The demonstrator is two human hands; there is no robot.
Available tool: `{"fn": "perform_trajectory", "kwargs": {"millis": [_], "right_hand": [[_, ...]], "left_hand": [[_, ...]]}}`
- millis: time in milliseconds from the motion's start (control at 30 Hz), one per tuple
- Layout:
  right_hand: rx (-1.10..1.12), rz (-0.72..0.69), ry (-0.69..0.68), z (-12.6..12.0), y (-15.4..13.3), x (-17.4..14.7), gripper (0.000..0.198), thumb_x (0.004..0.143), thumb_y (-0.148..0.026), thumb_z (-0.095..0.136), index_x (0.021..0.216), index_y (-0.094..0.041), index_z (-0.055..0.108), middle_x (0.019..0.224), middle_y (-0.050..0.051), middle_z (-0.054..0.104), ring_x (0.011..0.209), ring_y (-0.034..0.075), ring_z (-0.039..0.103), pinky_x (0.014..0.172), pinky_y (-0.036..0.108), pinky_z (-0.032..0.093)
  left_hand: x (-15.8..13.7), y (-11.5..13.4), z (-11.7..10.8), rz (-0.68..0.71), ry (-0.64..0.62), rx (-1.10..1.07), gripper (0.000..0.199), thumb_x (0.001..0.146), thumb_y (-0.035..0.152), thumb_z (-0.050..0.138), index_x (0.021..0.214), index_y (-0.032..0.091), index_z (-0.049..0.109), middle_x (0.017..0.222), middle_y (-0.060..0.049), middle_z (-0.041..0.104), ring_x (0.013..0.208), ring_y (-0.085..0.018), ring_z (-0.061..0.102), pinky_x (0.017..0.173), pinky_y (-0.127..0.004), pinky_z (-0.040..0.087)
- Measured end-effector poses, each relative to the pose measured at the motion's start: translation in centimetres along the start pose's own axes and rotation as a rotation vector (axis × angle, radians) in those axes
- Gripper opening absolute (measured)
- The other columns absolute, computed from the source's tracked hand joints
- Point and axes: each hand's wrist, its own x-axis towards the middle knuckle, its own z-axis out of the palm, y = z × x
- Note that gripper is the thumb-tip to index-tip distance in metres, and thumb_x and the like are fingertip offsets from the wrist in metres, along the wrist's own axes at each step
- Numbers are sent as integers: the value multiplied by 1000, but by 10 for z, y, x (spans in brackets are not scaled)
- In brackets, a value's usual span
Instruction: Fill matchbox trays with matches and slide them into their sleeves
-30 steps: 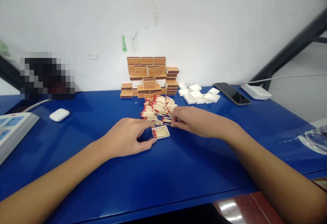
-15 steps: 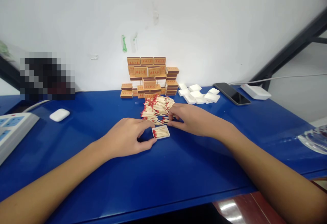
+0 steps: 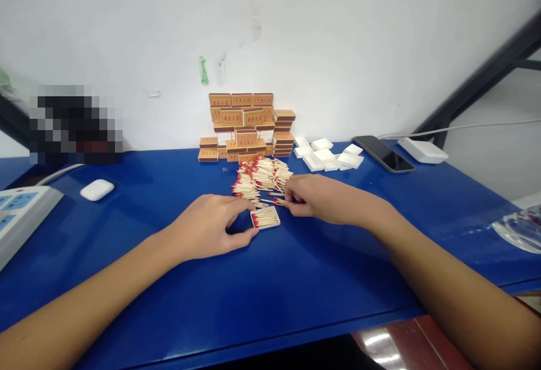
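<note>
A small white matchbox tray (image 3: 273, 224) lies on the blue table with red-tipped matches in a row inside it. My left hand (image 3: 215, 224) grips the tray's left end, its index finger at the far corner and its thumb at the near one. Just beyond the tray and to its right, my right hand (image 3: 319, 198) pinches a few matches (image 3: 279, 201), their red heads pointing left. A loose heap of matches (image 3: 264, 175) spreads behind both hands, and several stray matches lie between the heap and the tray.
Orange matchboxes (image 3: 242, 117) are stacked against the wall behind the heap. To their right lie several white trays (image 3: 324, 156), a phone (image 3: 382, 153) and a white box (image 3: 422, 150). On the left are a white earbud case (image 3: 97, 190) and a power strip (image 3: 29, 221).
My right hand has drawn slightly right and toward me, pulling a few matches out from the heap's edge. My left hand and the tray stay in place.
</note>
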Motion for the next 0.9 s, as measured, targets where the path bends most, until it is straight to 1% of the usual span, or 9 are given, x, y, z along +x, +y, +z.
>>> {"fn": "perform_trajectory", "kwargs": {"millis": [67, 167, 300, 400, 567, 700, 767, 900], "right_hand": [[11, 7, -9, 1, 0, 1, 6, 90, -22, 63, 85, -20, 60, 82, 2, 66, 66, 16, 53, 60, 29, 33], [17, 14, 4, 0, 2, 1, 7, 90, -21, 62, 83, -20, 59, 80, 2, 65, 66, 16, 53, 61, 29, 33], [11, -42, 59, -5, 9, 1, 7, 89, -19, 60, 83, -21, 60, 84, 2, 65, 71, 16, 53, 65, 29, 35], [19, -72, 108, -8, 10, 1, 7, 89, -19, 60, 82, -20, 59, 83, 2, 63, 70, 15, 52, 65, 29, 34], [118, -161, 126, -5, -8, -1, 10, 93, -22, 61, 84, -21, 56, 82, 0, 62, 69, 14, 50, 65, 28, 34], [126, -227, 41, 1, -27, -2, 11, 89, -12, 64, 85, -20, 57, 88, 0, 64, 73, 13, 53, 67, 27, 36], [97, -232, 20, 2, -33, -1, 11, 90, -11, 65, 87, -19, 58, 91, 1, 64, 74, 14, 54, 68, 27, 37], [-6, -197, 12, 4, -38, 1, 9, 91, -11, 65, 88, -18, 60, 93, 3, 64, 75, 15, 56, 69, 28, 36]], "left_hand": [[0, 0, 0, -1, -4, 4, 33, 93, 42, 65, 116, 21, 74, 62, 5, 58, 54, -12, 53, 55, -25, 36], [0, 0, 0, 4, -9, 11, 33, 93, 42, 64, 117, 20, 74, 64, 5, 59, 55, -12, 55, 56, -25, 37], [0, 0, 0, 11, 1, 11, 32, 94, 42, 64, 115, 20, 74, 63, 5, 59, 54, -12, 54, 55, -25, 37], [-1, 0, 1, 11, 5, 8, 33, 94, 42, 64, 116, 21, 74, 64, 5, 59, 55, -12, 54, 56, -25, 37], [-1, -1, 1, -1, -15, -13, 32, 93, 42, 65, 117, 22, 73, 64, 5, 59, 56, -12, 55, 56, -25, 37], [0, -1, 0, -13, -20, -27, 30, 93, 42, 65, 113, 21, 73, 63, 5, 58, 55, -12, 52, 56, -25, 36], [1, 0, -1, -16, -22, -30, 28, 92, 41, 66, 110, 21, 73, 63, 5, 57, 54, -12, 51, 55, -25, 35], [2, 1, -1, -15, -31, -34, 26, 92, 41, 65, 106, 20, 73, 63, 5, 56, 54, -12, 50, 55, -26, 34]]}}
